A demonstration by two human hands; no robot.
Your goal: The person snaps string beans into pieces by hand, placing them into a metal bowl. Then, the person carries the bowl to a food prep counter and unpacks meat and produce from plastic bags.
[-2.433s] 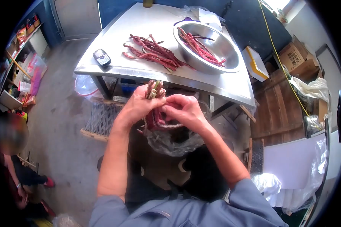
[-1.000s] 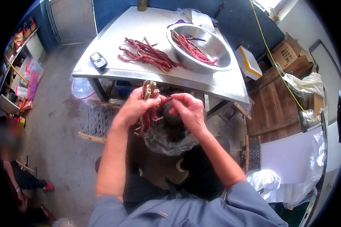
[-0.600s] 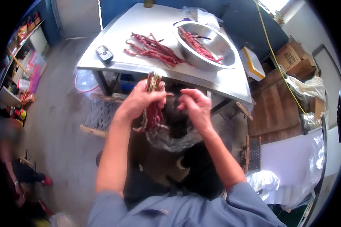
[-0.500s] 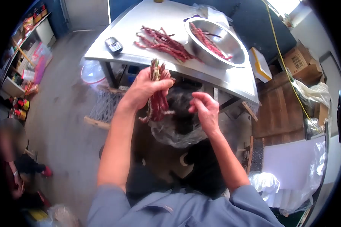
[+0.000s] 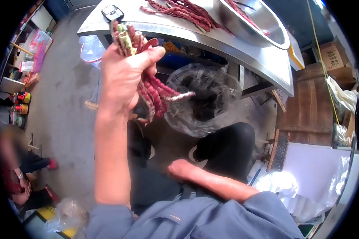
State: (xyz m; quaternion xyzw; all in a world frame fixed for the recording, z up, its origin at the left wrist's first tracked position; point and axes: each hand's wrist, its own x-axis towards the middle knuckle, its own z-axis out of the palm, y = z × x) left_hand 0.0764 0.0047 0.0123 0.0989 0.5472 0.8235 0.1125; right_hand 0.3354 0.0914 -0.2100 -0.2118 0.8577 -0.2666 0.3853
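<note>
My left hand [image 5: 125, 75] is closed round a bunch of long, dark-red bean pods [image 5: 154, 95], holding it up in front of the table. Pale and greenish cut ends show above my thumb, and the wrinkled tails hang below the fist. My right hand [image 5: 181, 169] is low over my lap, its fingers turned under and hidden, so whether it holds anything does not show. More red pods [image 5: 187, 14] lie on the metal table [image 5: 171, 34]. To their right, a steel bowl [image 5: 281, 36] has several red pods inside, partly cut off by the view.
A black mobile phone [image 5: 112, 12] lies at the table's left corner. Below the table edge, a clear plastic bag [image 5: 187, 125] with dark contents stands before my knees. Another person [image 5: 18, 175] sits at far left. Cardboard [image 5: 303, 107] and a white board [image 5: 315, 171] are on the right.
My left hand has come closer and left, still gripping the pods. My right hand has dropped from beside the bunch to my lap. The view has tipped downward, showing more of the plastic bag.
</note>
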